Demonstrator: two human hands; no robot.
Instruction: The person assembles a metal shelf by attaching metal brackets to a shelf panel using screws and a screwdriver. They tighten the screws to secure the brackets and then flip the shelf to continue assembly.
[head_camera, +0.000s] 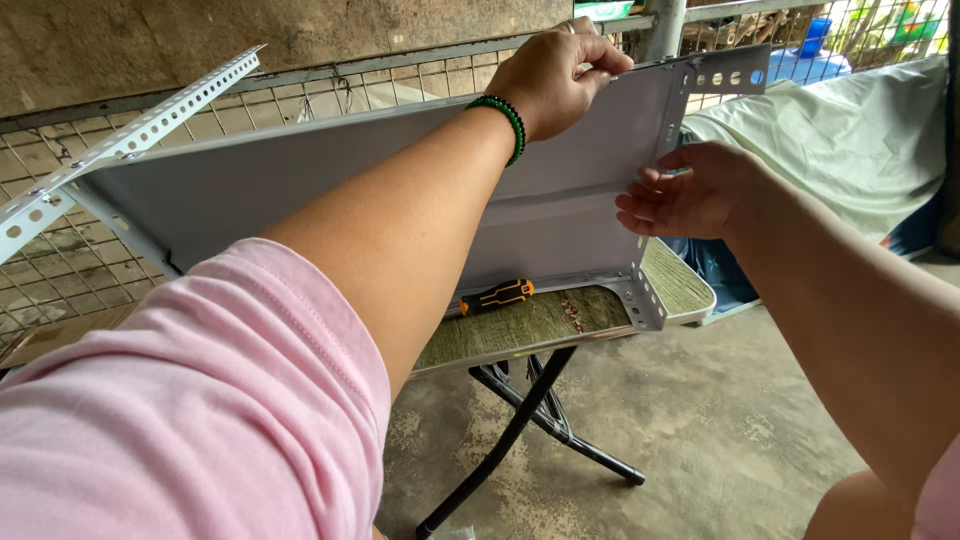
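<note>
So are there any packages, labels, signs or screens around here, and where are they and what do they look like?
No signs or screens show.
Green box: top edge behind the wire fence, above the left hand; flat, green and white, mostly cut off.
Blue bottle: top right, beyond the fence; blue, too small to tell more.
Colourful pack: top right corner; green and orange, blurred.

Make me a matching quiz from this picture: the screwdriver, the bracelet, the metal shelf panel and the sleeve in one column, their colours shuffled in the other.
Things:
1. screwdriver on the folding table
2. bead bracelet on the left wrist
3. metal shelf panel
4. sleeve

Colours:
A. pink
B. grey-white
C. orange and black
D. green

Pairs: 1-C, 2-D, 3-B, 4-A
</note>
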